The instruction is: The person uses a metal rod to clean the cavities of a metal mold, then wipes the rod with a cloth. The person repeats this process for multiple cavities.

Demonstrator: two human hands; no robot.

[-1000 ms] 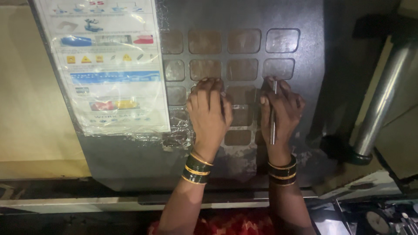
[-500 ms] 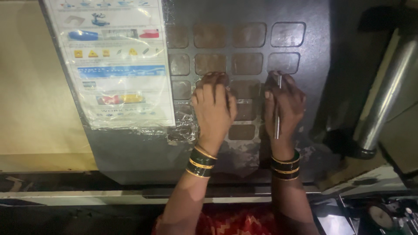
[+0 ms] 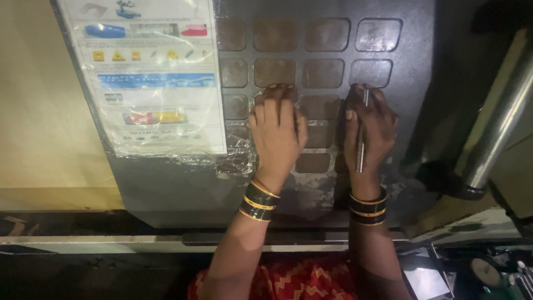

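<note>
On the far left I see a laminated instruction sheet (image 3: 147,78), wrapped in creased clear film, fixed to the dark grey machine door (image 3: 166,183); the film is crumpled and peeling at its lower right corner. To its right the door carries a grid of brown square pads (image 3: 275,72), most of them dull and smeared. My left hand (image 3: 276,133) rests over the middle of that grid, fingers curled down and pressed against a pad, knuckles up; I cannot tell whether it pinches anything beneath the fingertips, since the back of the hand hides them. Green and gold bangles (image 3: 256,201) sit at that wrist. Just beside it, my right hand (image 3: 369,133) is closed around a thin metal rod (image 3: 362,133), which lies upright along the palm with its upper tip poking out at the top of the fist, touching or nearly touching the panel near the right column of pads. As I judge it, the work on the pads is under way but far from finished: the squares in the upper rows look as grimy as the lower ones, and nothing appears removed or clean. Further right a polished steel tie bar (image 3: 499,128) slants down into its dark collar, well apart from both hands.
</note>
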